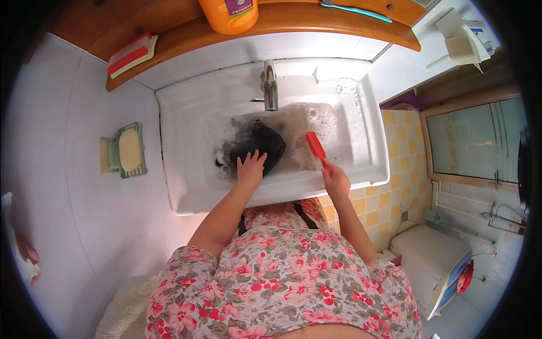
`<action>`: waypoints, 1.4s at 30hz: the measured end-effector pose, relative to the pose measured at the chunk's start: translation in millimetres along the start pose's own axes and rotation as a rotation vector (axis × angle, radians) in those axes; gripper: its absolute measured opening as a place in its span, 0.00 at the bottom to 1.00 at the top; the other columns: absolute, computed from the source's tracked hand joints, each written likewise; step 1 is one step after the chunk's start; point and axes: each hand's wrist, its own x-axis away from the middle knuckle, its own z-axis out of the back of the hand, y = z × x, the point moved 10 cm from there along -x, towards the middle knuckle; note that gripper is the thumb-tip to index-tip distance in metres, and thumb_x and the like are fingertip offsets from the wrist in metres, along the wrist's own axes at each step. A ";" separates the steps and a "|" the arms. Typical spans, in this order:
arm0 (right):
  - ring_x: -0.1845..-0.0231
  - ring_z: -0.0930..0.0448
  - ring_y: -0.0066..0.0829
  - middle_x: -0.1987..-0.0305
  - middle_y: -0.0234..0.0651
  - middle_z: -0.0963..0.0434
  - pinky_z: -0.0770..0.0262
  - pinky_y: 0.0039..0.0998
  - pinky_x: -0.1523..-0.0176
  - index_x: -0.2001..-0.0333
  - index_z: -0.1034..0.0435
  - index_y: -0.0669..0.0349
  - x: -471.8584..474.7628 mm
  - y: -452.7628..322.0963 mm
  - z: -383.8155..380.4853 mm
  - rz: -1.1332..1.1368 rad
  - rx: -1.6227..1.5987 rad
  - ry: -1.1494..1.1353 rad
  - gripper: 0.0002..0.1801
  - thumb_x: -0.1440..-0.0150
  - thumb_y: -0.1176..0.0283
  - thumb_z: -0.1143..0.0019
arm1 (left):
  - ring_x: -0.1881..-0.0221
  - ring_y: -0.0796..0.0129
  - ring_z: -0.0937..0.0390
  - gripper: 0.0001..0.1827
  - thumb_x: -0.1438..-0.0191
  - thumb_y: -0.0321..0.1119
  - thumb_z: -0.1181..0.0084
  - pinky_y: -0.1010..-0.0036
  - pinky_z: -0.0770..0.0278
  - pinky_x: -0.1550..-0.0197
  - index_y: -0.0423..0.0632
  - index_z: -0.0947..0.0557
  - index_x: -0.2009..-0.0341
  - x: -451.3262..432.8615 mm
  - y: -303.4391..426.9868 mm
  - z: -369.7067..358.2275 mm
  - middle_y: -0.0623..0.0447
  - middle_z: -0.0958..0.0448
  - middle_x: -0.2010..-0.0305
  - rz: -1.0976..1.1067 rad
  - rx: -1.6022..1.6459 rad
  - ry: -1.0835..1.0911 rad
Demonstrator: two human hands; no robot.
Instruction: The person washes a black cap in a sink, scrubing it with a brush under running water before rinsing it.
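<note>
A dark, wet item (271,146), perhaps a cap or a shoe, lies in cloudy, sudsy water in the white sink (190,178). My left hand (250,169) rests on its near side, fingers spread. In my right hand (337,181) is the handle of a red brush (315,145), whose head is over the right part of the water, apart from the dark item. A chrome faucet (271,87) stands at the back of the sink, its spout above the basin. The underside of the dark item is hidden.
Above the sink, a wooden shelf (305,23) carries an orange bottle (230,17), a toothbrush (360,10) and a red brush (131,53). A soap bar (130,150) sits in a green wall holder (142,169) at left. To the right is a white appliance (430,250).
</note>
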 end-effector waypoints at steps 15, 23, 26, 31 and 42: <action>0.62 0.23 0.37 0.63 0.37 0.24 0.28 0.35 0.59 0.50 0.30 0.38 -8.9 -5.1 3.1 0.010 0.043 0.003 0.19 0.47 0.59 0.47 | 0.57 0.61 0.26 0.12 0.47 0.30 0.54 0.45 0.62 0.36 0.59 0.19 0.62 -7.2 -31.5 53.3 0.55 0.21 0.64 0.002 0.212 0.081; 0.63 0.22 0.37 0.62 0.39 0.23 0.28 0.34 0.60 0.50 0.30 0.38 -18.4 -10.2 15.3 0.065 -0.033 0.083 0.18 0.47 0.61 0.47 | 0.63 0.58 0.25 0.10 0.49 0.28 0.51 0.53 0.61 0.34 0.53 0.19 0.63 32.5 -25.0 190.8 0.51 0.21 0.66 -0.065 0.505 0.399; 0.63 0.23 0.37 0.63 0.39 0.23 0.28 0.33 0.60 0.50 0.30 0.39 -17.8 -15.9 20.4 0.108 -0.066 0.126 0.19 0.47 0.61 0.47 | 0.65 0.60 0.25 0.10 0.49 0.26 0.51 0.63 0.51 0.36 0.50 0.19 0.63 48.3 -22.6 236.4 0.50 0.21 0.67 -0.099 0.534 0.522; 0.64 0.23 0.37 0.64 0.39 0.23 0.28 0.33 0.60 0.50 0.30 0.39 -22.1 -24.0 23.5 0.105 -0.041 0.120 0.19 0.47 0.61 0.47 | 0.66 0.67 0.26 0.09 0.48 0.25 0.51 0.75 0.35 0.48 0.45 0.21 0.62 74.8 -28.5 299.9 0.50 0.22 0.68 -0.187 0.811 0.733; 0.67 0.22 0.35 0.66 0.39 0.23 0.27 0.32 0.63 0.50 0.30 0.41 -36.4 -24.5 51.5 0.177 0.003 0.250 0.19 0.47 0.62 0.46 | 0.67 0.77 0.31 0.09 0.44 0.26 0.53 0.82 0.32 0.59 0.41 0.23 0.59 103.1 -61.9 349.7 0.56 0.25 0.67 -0.183 1.093 0.983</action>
